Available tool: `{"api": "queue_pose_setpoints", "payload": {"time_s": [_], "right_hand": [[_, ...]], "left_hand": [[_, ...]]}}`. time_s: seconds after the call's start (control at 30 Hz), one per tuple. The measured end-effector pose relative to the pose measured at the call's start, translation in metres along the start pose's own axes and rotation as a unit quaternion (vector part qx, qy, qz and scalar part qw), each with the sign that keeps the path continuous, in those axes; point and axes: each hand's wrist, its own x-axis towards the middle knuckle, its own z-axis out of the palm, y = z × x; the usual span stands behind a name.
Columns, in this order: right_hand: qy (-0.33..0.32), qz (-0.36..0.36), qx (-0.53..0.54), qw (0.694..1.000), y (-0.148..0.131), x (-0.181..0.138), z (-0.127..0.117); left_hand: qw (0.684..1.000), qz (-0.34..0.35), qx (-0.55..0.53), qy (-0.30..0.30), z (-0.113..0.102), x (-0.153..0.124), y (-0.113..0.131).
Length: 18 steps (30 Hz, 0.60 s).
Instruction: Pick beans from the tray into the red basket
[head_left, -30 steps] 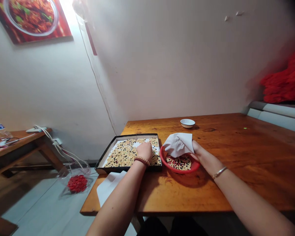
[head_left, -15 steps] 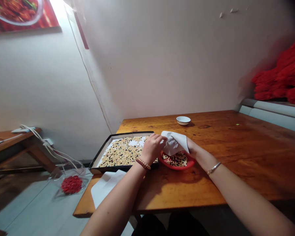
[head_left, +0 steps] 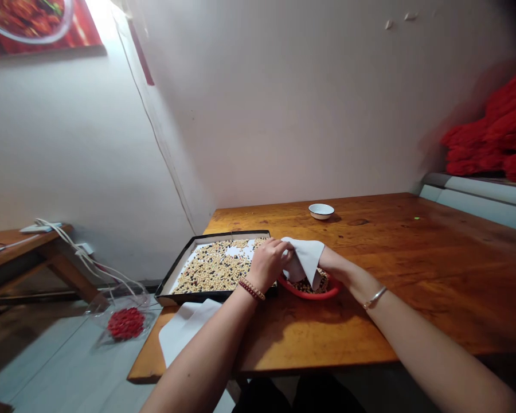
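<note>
A bent sheet of white paper is held over a red plastic bowl of mixed beans. My left hand is closed, its fingertips pinching the paper's left edge. My right hand grips the paper from the right, its fingers mostly hidden behind it. One corner of the sheet dips into the bowl, covering part of the beans. Left of the bowl, a shallow black-edged box lined in white holds pale and dark beans spread out; my left hand overlaps its right end.
More folded white paper lies at the table's front left, partly under my left forearm. A small white bowl stands at the back of the wooden table. Red bundles are piled at right. Cables and a bag of red things are at floor left.
The paper's near corner has swung down into the red bowl and the sheet looks smoother. Both hands have shifted only slightly and keep hold of it.
</note>
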Motion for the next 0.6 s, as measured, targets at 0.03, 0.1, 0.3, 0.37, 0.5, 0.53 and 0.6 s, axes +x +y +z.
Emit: {"api": "queue_pose_setpoints", "payload": {"time_s": [0.03,0.1,0.3,0.37,0.5,0.53,0.6], "right_hand": [[-0.004,-0.002,-0.004,1.0,0.003,0.001,-0.001],[-0.014,-0.001,-0.005,1.0,0.008,0.002,-0.003],[-0.01,0.045,-0.004,0.999,0.012,-0.002,-0.005],[-0.02,0.051,-0.013,0.998,0.01,-0.003,-0.008],[-0.057,0.064,-0.023,0.996,0.005,-0.005,-0.013],[-0.063,0.066,-0.023,0.996,0.004,-0.006,-0.014],[-0.072,0.07,-0.03,0.994,0.001,-0.008,-0.014]], "left_hand": [[1.0,-0.006,-0.007,-0.001,0.0,-0.001,0.0],[1.0,-0.018,-0.018,-0.005,-0.001,-0.003,0.001],[0.999,-0.007,-0.042,-0.005,-0.001,-0.004,0.002],[0.999,-0.003,-0.049,0.005,-0.001,-0.004,0.002],[0.999,0.004,-0.041,0.021,-0.002,-0.004,0.003],[0.999,0.004,-0.03,0.017,-0.002,-0.004,0.003],[1.0,0.0,0.004,0.0,-0.004,-0.004,0.004]]}}
